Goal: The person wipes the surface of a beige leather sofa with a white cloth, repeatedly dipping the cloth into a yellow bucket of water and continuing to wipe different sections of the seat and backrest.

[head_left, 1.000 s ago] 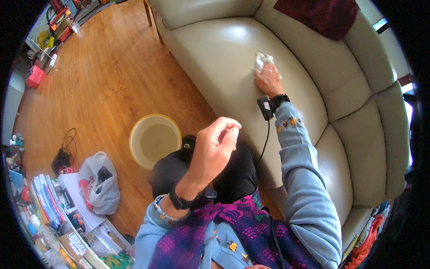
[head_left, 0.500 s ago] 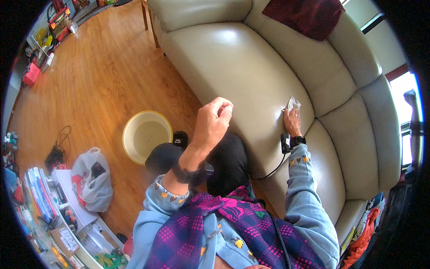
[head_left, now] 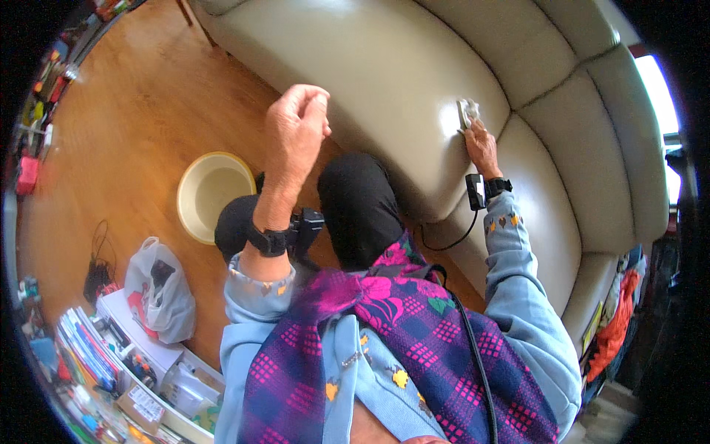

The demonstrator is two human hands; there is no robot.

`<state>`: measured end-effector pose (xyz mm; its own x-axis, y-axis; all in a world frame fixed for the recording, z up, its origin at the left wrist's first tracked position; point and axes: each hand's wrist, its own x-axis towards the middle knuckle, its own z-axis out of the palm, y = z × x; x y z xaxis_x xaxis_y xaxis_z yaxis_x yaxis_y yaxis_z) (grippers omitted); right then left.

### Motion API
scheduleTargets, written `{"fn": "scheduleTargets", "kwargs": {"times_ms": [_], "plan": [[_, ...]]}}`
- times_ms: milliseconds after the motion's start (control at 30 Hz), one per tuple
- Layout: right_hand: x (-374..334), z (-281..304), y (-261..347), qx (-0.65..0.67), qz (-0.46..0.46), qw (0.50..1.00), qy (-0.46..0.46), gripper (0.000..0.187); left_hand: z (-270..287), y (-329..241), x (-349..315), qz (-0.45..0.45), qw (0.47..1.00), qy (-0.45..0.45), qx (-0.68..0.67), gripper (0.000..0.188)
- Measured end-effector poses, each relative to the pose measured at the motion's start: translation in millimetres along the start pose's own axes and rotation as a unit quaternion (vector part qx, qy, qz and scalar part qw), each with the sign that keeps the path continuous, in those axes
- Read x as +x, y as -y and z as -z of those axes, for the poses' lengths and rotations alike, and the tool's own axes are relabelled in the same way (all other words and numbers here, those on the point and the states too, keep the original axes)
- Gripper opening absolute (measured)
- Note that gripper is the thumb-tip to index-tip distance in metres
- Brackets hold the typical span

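Note:
My right hand (head_left: 482,150) presses a small crumpled whitish cloth (head_left: 468,113) onto the seat of the beige leather sofa (head_left: 384,96), close to the seam between two cushions. The cloth pokes out beyond the fingertips. A black strap with a small box and a cable sits on that wrist. My left hand (head_left: 293,137) hovers in front of the sofa's edge, curled into a loose fist with the thumb along the fingers. Nothing shows in it. Its wrist also carries a black strap with a dark device.
A cream basin (head_left: 194,177) stands on the wooden floor, left of my knees. Nearer are a white plastic bag (head_left: 174,307), books (head_left: 92,348) and a cluttered shelf unit. Orange fabric (head_left: 614,325) hangs past the sofa's near end.
The view has shifted. My right hand still presses the cloth on the seat, now angled more flatly. My left fist has turned more upright and stands farther left over the floor.

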<state>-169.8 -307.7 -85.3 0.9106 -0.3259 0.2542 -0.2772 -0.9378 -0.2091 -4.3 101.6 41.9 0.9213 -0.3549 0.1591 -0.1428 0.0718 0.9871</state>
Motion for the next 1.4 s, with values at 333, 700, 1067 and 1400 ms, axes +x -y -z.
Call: {"fn": "scheduleTargets", "kwargs": {"times_ms": [333, 700, 1067, 1400], "plan": [[-92.9, 39.0, 90.2, -0.014, 0.076, 0.997, 0.000, 0.032, -19.0, -7.1, -6.7, 0.030, 0.999, 0.027, -0.014, 0.013], [-85.2, 8.3, 165.7, -0.084, 0.216, 0.971, 0.053, 0.056, -33.0, -7.1, -14.0, 0.047, 0.998, 0.050, 0.002, 0.015], [-22.3, -29.3, 206.9, -0.245, 0.251, 0.935, 0.058, 0.064, -36.1, 0.2, -26.0, -0.014, 0.997, 0.055, 0.051, 0.013], [124.7, -89.2, 288.5, -0.212, 0.308, 0.924, 0.074, 0.058, -24.1, -8.5, -32.2, -0.087, 0.993, -0.010, 0.084, 0.009]]}}
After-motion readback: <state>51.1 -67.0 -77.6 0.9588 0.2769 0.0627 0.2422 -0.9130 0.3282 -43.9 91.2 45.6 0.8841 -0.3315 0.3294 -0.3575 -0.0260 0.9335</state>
